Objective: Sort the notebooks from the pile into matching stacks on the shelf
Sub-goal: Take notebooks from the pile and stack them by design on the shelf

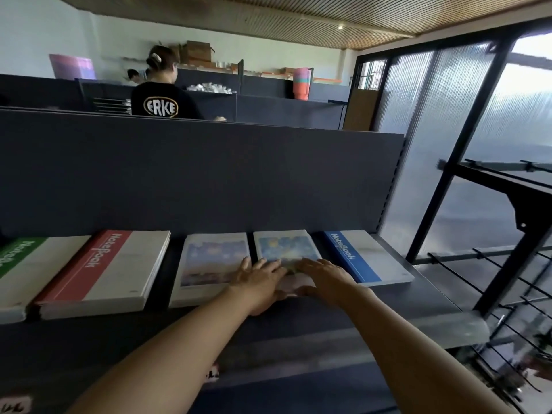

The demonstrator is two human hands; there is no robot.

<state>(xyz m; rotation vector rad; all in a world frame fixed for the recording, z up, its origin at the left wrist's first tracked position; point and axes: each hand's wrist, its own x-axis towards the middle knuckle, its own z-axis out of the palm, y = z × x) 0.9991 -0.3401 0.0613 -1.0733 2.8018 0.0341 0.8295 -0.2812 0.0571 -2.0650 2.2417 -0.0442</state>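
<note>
Hands flat: we pressed left hand [260,280] and right hand [321,277], fingers straight, gripping nothing, on the starry-cover notebook stack [283,248] on the shelf [424,297], apparently squaring it beside the blue stack [366,255].

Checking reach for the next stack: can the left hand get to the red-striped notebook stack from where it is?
Probably yes. The left hand rests flat on the painted-cover stack; the red-striped stack lies further left on the same shelf. Only the low pale-cover stack lies between, and nothing stands above it.
</note>
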